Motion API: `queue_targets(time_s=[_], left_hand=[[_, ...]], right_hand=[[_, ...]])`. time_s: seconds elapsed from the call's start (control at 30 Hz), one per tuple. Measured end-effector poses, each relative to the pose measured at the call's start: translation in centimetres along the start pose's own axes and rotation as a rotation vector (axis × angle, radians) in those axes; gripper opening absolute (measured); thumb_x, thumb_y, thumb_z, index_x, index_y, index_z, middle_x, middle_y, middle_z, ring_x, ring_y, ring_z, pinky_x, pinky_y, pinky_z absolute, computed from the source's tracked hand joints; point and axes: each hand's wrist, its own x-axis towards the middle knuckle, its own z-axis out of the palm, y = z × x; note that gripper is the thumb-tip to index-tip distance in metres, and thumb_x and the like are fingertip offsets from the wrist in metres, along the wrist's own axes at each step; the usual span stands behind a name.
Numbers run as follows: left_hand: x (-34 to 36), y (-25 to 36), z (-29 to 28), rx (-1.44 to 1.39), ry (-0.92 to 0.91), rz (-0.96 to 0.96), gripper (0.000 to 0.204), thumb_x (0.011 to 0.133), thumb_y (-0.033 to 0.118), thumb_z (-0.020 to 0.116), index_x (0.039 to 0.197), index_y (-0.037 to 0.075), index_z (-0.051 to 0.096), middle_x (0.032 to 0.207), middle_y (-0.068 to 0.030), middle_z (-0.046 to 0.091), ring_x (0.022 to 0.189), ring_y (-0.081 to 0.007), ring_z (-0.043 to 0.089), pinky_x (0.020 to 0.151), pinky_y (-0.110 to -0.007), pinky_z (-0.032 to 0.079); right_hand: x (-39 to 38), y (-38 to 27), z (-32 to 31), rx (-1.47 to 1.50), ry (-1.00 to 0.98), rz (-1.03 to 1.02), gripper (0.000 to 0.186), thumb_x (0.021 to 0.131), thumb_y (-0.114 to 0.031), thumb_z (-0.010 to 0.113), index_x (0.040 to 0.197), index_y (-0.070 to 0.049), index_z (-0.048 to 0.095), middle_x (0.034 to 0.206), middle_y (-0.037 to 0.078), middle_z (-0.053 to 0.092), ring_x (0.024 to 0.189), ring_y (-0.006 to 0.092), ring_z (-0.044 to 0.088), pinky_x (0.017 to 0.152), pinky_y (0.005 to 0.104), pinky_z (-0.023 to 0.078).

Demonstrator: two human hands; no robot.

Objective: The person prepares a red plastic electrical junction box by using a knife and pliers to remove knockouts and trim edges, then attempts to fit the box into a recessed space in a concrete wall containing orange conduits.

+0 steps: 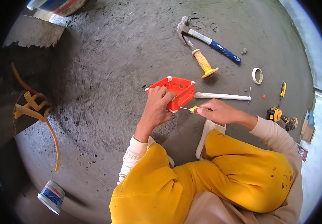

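My left hand [157,102] grips a red plastic box [181,91] with round holes and white corner pieces, its fingers over the near left side. My right hand [215,110] is closed on a yellow-handled screwdriver [193,109], whose thin shaft points left to the box's lower near corner. A white pipe [224,96] lies on the floor just right of the box. Beyond it lie a claw hammer [222,50] with a blue-and-white handle and a chisel [204,64] with a yellow guarded grip.
On the right are a tape roll [257,69], small orange piece [264,97], second screwdriver [283,89], cordless drill [274,114], cardboard [307,133] and pale wall [314,63]. On the left are orange tubes [51,140], a tipped bucket [52,196], broken concrete ledge [37,33] and another bucket [56,4].
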Motion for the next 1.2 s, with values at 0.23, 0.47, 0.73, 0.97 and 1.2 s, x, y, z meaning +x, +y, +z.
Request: queue_targets(time_s=[0.23, 0.47, 0.73, 0.97, 1.2], left_hand=[[-0.2, -1.5, 1.8, -0.028, 0.126, 0.152, 0.057, 0.063, 0.012, 0.088, 0.112, 0.009, 0.060, 0.111, -0.0134, 0.060, 0.106, -0.0368, 0.055, 0.090, -0.046, 0.044], [-1.4, -1.4, 0.6, 0.132, -0.015, -0.042, 0.063, 0.064, 0.001, 0.080, 0.121, 0.007, 0.053, 0.116, -0.0178, 0.056, 0.108, -0.0418, 0.052, 0.093, -0.051, 0.042], [-0.6, -0.6, 1.1, 0.093, 0.018, -0.017, 0.061, 0.066, -0.002, 0.079, 0.122, 0.006, 0.055, 0.116, -0.0162, 0.059, 0.111, -0.0398, 0.054, 0.098, -0.048, 0.041], [-0.9, -0.8, 1.3, 0.099, 0.001, -0.039, 0.065, 0.063, -0.001, 0.081, 0.121, 0.006, 0.054, 0.118, -0.0184, 0.056, 0.110, -0.0411, 0.052, 0.096, -0.050, 0.041], [-1.1, -1.4, 2.3, 0.036, 0.100, -0.045, 0.062, 0.064, -0.003, 0.079, 0.120, 0.005, 0.054, 0.113, -0.0176, 0.056, 0.108, -0.0410, 0.052, 0.095, -0.048, 0.042]], right_hand=[[-1.0, 1.6, 2.0, -0.410, 0.436, -0.230, 0.029, 0.097, -0.040, 0.056, 0.110, -0.019, 0.073, 0.063, 0.011, 0.063, 0.054, 0.0279, 0.064, 0.052, 0.0418, 0.051], [0.3, -0.1, 1.1, -0.317, 0.301, -0.081, 0.042, 0.092, -0.044, 0.060, 0.093, -0.005, 0.072, 0.081, 0.022, 0.070, 0.081, 0.0432, 0.069, 0.073, 0.0539, 0.054], [-1.3, -0.6, 2.6, -0.539, 0.463, -0.130, 0.041, 0.094, -0.039, 0.061, 0.104, 0.000, 0.066, 0.071, 0.017, 0.068, 0.074, 0.0371, 0.070, 0.065, 0.0474, 0.055], [-1.0, -1.1, 3.1, -0.575, 0.526, -0.136, 0.036, 0.091, -0.032, 0.067, 0.095, 0.003, 0.063, 0.071, 0.016, 0.068, 0.073, 0.0327, 0.072, 0.062, 0.0444, 0.054], [-1.3, -1.0, 3.3, -0.618, 0.571, -0.136, 0.032, 0.091, -0.028, 0.066, 0.096, 0.003, 0.062, 0.075, 0.016, 0.070, 0.071, 0.0302, 0.072, 0.061, 0.0413, 0.055]])
